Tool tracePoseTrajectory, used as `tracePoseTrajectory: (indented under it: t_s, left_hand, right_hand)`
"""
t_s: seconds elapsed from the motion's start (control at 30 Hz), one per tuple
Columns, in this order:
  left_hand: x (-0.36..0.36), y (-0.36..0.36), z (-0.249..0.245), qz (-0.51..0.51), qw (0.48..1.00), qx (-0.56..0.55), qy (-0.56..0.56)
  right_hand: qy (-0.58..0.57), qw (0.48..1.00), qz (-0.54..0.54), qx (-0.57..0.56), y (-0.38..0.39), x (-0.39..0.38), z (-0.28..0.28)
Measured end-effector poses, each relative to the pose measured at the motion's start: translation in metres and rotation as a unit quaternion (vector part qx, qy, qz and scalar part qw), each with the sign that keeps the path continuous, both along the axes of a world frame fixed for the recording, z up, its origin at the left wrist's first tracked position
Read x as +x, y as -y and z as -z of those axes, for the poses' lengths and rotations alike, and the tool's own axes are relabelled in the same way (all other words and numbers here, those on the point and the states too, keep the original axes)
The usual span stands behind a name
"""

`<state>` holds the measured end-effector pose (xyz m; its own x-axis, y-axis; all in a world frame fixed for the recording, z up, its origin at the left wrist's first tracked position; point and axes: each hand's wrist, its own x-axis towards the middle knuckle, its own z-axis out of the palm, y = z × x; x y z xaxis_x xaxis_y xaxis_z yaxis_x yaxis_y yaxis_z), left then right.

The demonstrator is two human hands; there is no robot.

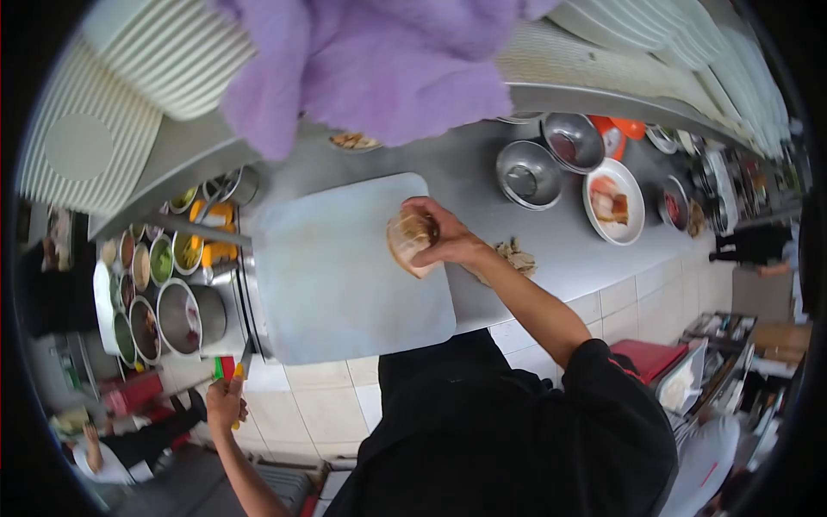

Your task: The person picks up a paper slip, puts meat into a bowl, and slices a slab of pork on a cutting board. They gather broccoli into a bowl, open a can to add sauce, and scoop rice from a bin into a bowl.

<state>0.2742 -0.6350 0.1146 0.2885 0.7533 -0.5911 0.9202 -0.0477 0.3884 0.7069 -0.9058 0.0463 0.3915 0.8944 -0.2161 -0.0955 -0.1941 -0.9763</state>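
Observation:
My right hand [444,234] is closed round a pale, brown-edged piece of meat [412,241]. It holds the meat over the right part of a large whitish cutting board [345,284] on the steel counter. Low at the left, off the counter's front edge, my left hand [226,403] grips the yellow handle of a knife [248,355], its blade pointing up towards the board's corner. A small heap of pale sliced food [517,257] lies beside my right forearm.
Steel bowls [527,177] and a white bowl of meat [613,202] stand at the right. Ingredient containers [179,314] line the left. A purple cloth [388,60] hangs from the plate shelf above. Other people [129,444] are at the lower left and far right.

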Motion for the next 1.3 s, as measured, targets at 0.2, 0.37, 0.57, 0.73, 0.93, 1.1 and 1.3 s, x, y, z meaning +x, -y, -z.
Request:
tracePoseTrajectory:
  t_s: [0.2,0.37,0.57,0.73,0.93,1.1,1.3]
  left_hand:
    - [0.147,0.029,-0.008,0.149,0.898,0.371,0.185]
    - [0.319,0.139,0.046,0.188,0.904,-0.058,0.380]
    - [0.458,0.254,0.082,0.260,0.894,0.000,0.364]
    - [0.501,0.289,0.074,0.201,0.942,0.065,0.262]
    - [0.511,0.243,0.116,0.315,0.752,0.470,0.340]
    - [0.488,0.293,0.031,0.138,0.867,0.163,0.450]
    - [0.460,0.462,-0.010,0.248,0.885,0.113,0.378]
  right_hand:
    - [-0.010,0.933,0.344,0.108,0.101,0.019,-0.037]
    - [-0.156,0.849,0.462,0.203,0.173,-0.002,-0.040]
    - [-0.256,0.769,0.524,0.261,0.283,-0.034,-0.029]
    - [-0.216,0.736,0.598,0.234,0.395,-0.054,-0.026]
    - [-0.188,0.689,0.654,0.251,0.509,-0.061,-0.024]
    - [-0.117,0.730,0.631,0.235,0.552,-0.033,-0.046]
    - [0.184,0.876,0.431,0.114,0.535,0.053,-0.095]
